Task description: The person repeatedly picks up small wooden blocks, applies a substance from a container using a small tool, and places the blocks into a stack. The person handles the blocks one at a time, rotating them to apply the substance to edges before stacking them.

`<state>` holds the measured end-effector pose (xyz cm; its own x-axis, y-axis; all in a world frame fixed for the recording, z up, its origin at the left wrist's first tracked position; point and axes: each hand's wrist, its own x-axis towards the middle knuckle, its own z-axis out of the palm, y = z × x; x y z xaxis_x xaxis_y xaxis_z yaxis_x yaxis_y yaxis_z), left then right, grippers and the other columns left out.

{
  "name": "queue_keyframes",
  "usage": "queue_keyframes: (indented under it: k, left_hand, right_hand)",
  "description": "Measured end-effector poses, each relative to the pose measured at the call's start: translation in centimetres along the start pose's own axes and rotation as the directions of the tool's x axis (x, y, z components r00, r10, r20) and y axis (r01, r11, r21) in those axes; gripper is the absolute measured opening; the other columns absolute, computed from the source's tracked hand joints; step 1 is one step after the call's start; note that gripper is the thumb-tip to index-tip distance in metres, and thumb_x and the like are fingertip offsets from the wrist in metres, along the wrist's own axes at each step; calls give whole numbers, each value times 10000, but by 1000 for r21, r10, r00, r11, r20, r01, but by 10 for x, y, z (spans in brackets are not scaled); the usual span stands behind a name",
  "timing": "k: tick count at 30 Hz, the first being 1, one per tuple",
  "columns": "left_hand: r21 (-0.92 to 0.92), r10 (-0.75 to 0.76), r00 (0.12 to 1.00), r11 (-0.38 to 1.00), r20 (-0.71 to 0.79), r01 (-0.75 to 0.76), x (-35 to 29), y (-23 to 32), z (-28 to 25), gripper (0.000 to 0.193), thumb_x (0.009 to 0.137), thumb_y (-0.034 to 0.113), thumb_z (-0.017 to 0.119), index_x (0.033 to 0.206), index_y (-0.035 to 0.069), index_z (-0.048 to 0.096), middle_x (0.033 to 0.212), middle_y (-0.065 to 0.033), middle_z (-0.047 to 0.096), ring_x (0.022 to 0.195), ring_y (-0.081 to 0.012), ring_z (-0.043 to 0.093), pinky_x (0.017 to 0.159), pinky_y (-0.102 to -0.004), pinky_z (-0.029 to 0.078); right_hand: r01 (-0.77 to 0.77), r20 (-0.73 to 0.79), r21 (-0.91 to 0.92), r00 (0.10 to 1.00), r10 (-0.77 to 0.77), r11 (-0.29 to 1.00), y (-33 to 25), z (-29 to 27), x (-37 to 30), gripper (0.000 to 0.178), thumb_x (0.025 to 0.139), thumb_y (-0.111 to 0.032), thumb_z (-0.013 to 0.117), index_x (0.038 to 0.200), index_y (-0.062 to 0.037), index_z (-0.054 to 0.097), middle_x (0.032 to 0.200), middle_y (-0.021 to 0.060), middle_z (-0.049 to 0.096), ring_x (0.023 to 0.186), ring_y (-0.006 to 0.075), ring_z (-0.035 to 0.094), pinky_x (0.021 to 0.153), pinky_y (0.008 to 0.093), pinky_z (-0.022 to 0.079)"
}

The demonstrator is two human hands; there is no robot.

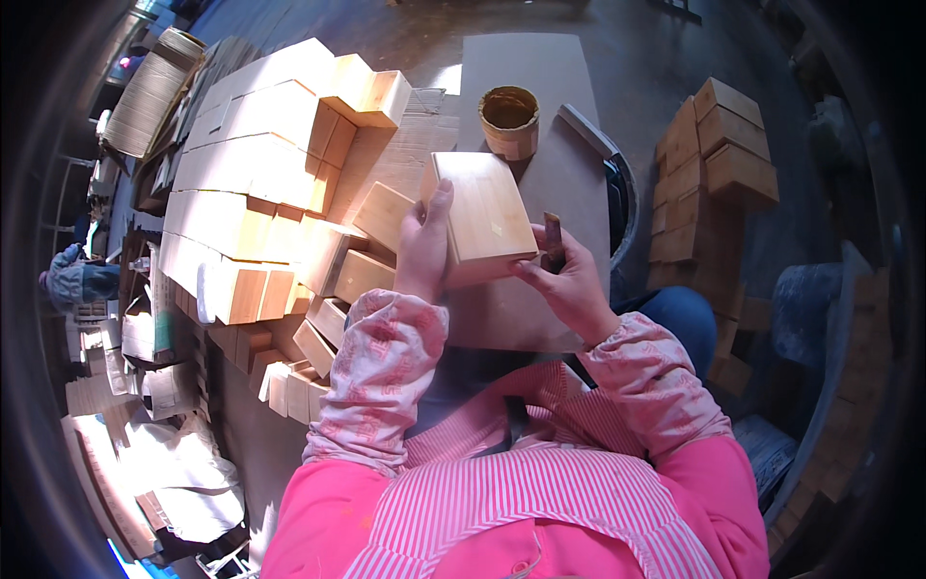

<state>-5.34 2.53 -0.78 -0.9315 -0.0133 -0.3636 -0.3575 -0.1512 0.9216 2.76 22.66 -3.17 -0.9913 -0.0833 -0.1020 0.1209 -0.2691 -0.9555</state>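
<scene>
A pale wooden box [485,207] is held up in front of me, tilted, with a small light diamond-shaped patch on its face. My left hand [424,236] grips its left side, thumb along the upper edge. At the box's lower right corner, my right hand [571,280] touches it with the fingertips. That same hand also holds a small, flat dark tool [553,239] with a brownish tip sticking up; its exact kind cannot be made out. Just beyond the box stands an open round tub [509,121], its rim smeared yellow-brown, with brownish stuff inside.
The tub stands on a long board [535,63] in front of me. Stacked wooden boxes [253,159] fill the left side, several lying loose near my left forearm. Another box stack [719,145] rises at right. A brown cardboard roll [154,92] is at far left.
</scene>
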Motion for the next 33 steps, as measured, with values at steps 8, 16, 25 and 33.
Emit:
queue_keyframes:
  k: [8, 16, 25, 33]
  left_hand:
    - [-4, 36, 999, 999, -20, -36, -26, 14, 15, 796, 928, 367, 740, 1448, -106, 367, 1295, -199, 592, 1113, -226, 647, 934, -307, 542]
    - [318, 246, 886, 868, 394, -382, -75, 14, 51, 786, 897, 262, 780, 1483, -77, 380, 1385, -146, 569, 1255, -200, 572, 1041, -333, 469]
    - [-56, 23, 998, 998, 61, -19, -49, 9, 13, 502, 989, 271, 654, 1334, -78, 545, 1202, -141, 666, 1060, -180, 661, 928, -314, 538]
    - [-204, -49, 996, 977, 77, 64, -27, 2, 12, 593, 923, 321, 739, 1304, -85, 535, 1146, -149, 659, 984, -201, 678, 863, -304, 558]
  right_hand:
    - [6, -178, -112, 984, -26, 994, -46, -7, 5, 408, 905, -125, 795, 1265, -9, 644, 1073, -5, 671, 784, 28, 562, 707, 194, 468]
    - [813, -52, -192, 551, -833, 550, -134, 106, 86, 228, 903, -159, 772, 1056, -36, 658, 950, 115, 642, 800, 222, 667, 698, 337, 528]
    - [321, -311, -469, 812, -494, 823, -54, -21, 94, 211, 1070, -252, 550, 1101, -45, 577, 866, 57, 683, 587, 129, 569, 530, 297, 453]
    - [-59, -195, 21, 979, 62, 998, -14, -12, -5, 174, 1099, -157, 427, 1089, -35, 552, 917, 68, 673, 595, 73, 556, 577, 237, 444]
